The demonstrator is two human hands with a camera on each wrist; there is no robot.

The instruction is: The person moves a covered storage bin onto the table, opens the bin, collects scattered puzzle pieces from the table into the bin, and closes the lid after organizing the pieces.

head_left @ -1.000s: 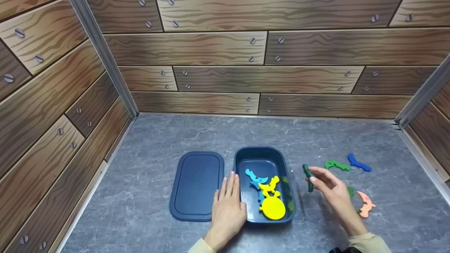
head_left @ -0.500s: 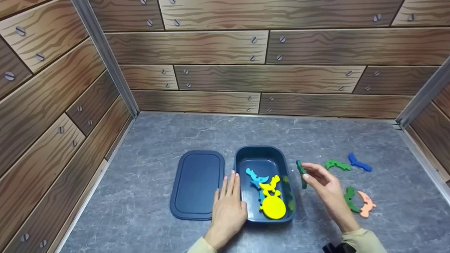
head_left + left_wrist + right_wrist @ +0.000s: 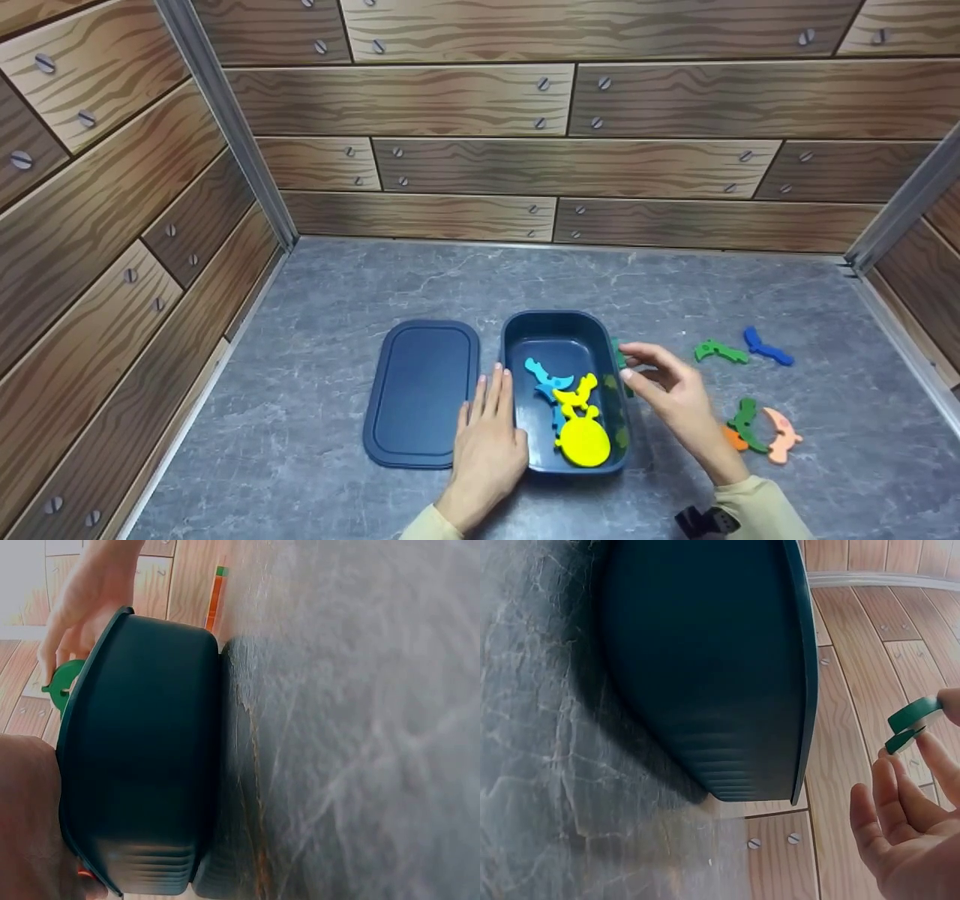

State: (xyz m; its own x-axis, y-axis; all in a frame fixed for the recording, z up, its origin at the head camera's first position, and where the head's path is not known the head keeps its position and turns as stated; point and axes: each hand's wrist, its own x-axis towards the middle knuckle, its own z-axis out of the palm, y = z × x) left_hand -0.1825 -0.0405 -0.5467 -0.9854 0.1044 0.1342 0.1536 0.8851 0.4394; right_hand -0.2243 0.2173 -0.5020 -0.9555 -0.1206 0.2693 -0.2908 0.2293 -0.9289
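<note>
My left hand [image 3: 487,446] lies along the left rim of a dark blue box [image 3: 559,324], its fingers straight. At the box's right rim, my right hand [image 3: 671,397] pinches a flat dark green toy piece [image 3: 913,718] between thumb and fingers. In the left wrist view this green piece [image 3: 64,682] shows a rounded outline above the rim. Inside the box lie a light blue piece [image 3: 541,373], a round yellow piece [image 3: 585,442] with small knobs, and a bird-like yellow piece [image 3: 577,394]. A darker blue piece [image 3: 559,420] is partly hidden under the yellow ones.
The matching flat lid [image 3: 422,394] lies left of the box. On the right are a bright green piece [image 3: 720,351], a blue piece [image 3: 767,349], a dark green piece [image 3: 746,426], a peach piece [image 3: 781,439] and an orange piece [image 3: 734,437]. Wood-patterned walls [image 3: 480,169] enclose the table.
My right hand has moved left with the dark green piece, up to the box's right rim. This uncovers the dark green and orange pieces on the table. My left hand has stayed put.
</note>
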